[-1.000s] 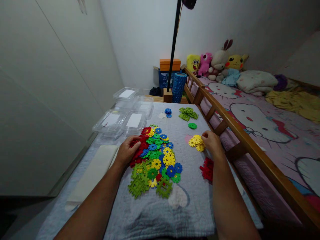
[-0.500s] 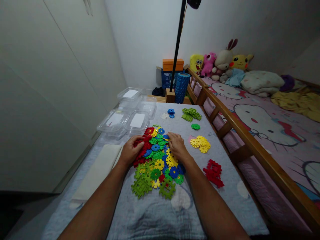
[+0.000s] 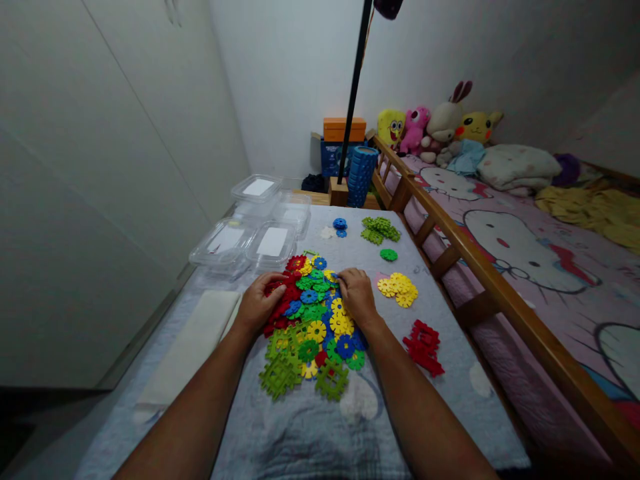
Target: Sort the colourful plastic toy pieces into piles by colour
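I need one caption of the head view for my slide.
Left hand and right hand flank a mixed pile of coloured pieces; yellow discs lie apart.

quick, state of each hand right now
Left hand: on red pieces in the pile; grip cannot be told.
Right hand: curled at the pile's right edge; grip cannot be told.

One mixed pile (image 3: 313,312), four single-colour clusters (image 3: 399,287)
Beyond the pile, leftward, four white labels (image 3: 273,241); right of it, one green disc (image 3: 389,255).

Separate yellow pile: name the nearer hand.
Right. The right hand is left of that yellow pile, apart from it; the left hand is farther left, at red pieces.
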Tool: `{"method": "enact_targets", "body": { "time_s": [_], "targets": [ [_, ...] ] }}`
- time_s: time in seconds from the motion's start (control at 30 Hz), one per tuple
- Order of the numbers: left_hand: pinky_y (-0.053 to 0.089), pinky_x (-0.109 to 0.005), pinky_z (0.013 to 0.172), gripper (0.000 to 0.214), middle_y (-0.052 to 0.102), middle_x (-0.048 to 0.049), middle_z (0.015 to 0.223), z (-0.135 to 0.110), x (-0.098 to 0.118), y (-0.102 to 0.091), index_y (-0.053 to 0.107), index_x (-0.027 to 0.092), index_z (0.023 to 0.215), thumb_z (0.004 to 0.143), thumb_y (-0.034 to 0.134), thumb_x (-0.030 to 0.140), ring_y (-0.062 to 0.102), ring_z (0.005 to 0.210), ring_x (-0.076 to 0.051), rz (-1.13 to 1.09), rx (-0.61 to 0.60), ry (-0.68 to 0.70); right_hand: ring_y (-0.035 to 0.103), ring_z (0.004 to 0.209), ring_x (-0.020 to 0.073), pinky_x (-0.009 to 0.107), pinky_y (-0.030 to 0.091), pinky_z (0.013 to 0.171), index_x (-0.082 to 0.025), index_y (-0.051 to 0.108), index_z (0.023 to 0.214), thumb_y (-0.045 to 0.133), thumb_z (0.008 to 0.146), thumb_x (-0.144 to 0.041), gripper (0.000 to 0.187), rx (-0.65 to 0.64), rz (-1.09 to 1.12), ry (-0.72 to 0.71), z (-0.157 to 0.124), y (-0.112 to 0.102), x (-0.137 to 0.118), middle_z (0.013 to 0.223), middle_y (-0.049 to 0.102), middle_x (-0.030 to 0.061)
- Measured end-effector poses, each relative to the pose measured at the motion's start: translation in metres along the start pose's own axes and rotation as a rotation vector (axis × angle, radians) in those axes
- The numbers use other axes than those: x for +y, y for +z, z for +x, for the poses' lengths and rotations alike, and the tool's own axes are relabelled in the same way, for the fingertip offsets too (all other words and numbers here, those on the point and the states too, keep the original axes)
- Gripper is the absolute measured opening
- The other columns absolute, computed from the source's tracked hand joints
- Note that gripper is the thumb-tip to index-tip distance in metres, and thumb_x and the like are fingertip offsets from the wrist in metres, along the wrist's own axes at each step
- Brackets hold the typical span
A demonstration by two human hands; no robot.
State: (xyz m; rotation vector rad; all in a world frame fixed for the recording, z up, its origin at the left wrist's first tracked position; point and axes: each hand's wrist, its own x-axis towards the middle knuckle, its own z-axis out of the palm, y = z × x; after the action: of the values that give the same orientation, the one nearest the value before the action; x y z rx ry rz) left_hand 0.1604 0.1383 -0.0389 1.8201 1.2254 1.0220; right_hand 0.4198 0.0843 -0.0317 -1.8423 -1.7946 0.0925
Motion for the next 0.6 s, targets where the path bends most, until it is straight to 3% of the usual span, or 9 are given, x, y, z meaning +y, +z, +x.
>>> {"method": "enact_targets", "body": {
  "time_s": [0.2, 0.33, 0.47, 0.6],
  "targets": [
    [0.047, -0.046, 0.106, 0.033, 0.07, -0.0083, 0.119, 0.0, -0.001, 0.0, 0.071, 0.021, 0.102, 0.083, 0.06, 0.045, 0.064, 0.113, -0.027, -0.004, -0.016, -0.012, 0.059, 0.09, 0.0215, 0.032, 0.043, 0.083, -0.018, 0.072, 0.081, 0.054, 0.09, -0.019, 0.02, 0.132, 0.127, 0.111, 0.033, -0.027, 0.021, 0.087, 0.068, 0.0082],
    [0.046, -0.045, 0.107, 0.032, 0.07, -0.0081, 0.119, 0.0, 0.0, 0.0, 0.071, 0.021, 0.102, 0.084, 0.06, 0.045, 0.064, 0.113, -0.027, -0.008, -0.012, -0.005, 0.057, 0.066, 0.0142, 0.025, 0.042, 0.063, -0.017, 0.063, 0.068, 0.056, 0.084, -0.015, 0.017, 0.069, 0.439, 0.371, 0.072, -0.039, 0.032, 0.066, 0.062, 0.0006],
    [0.047, -0.044, 0.105, 0.03, 0.07, -0.0073, 0.116, -0.001, 0.004, -0.001, 0.071, 0.022, 0.101, 0.084, 0.06, 0.044, 0.064, 0.111, -0.026, 0.004, -0.01, -0.007, 0.052, 0.05, 0.0081, 0.018, 0.036, 0.047, -0.017, 0.058, 0.072, 0.059, 0.082, -0.013, 0.011, 0.031, 0.781, 0.729, 0.106, -0.031, 0.028, 0.062, 0.061, -0.0026],
    [0.047, -0.044, 0.105, 0.03, 0.071, -0.0066, 0.115, -0.002, 0.005, -0.001, 0.071, 0.022, 0.102, 0.085, 0.06, 0.043, 0.065, 0.11, -0.026, 0.005, -0.01, 0.002, 0.049, 0.043, 0.0059, 0.015, 0.033, 0.041, -0.017, 0.053, 0.069, 0.063, 0.079, -0.008, 0.017, 0.036, 0.817, 0.84, 0.133, -0.011, 0.022, 0.056, 0.059, -0.0031]
  ]
}}
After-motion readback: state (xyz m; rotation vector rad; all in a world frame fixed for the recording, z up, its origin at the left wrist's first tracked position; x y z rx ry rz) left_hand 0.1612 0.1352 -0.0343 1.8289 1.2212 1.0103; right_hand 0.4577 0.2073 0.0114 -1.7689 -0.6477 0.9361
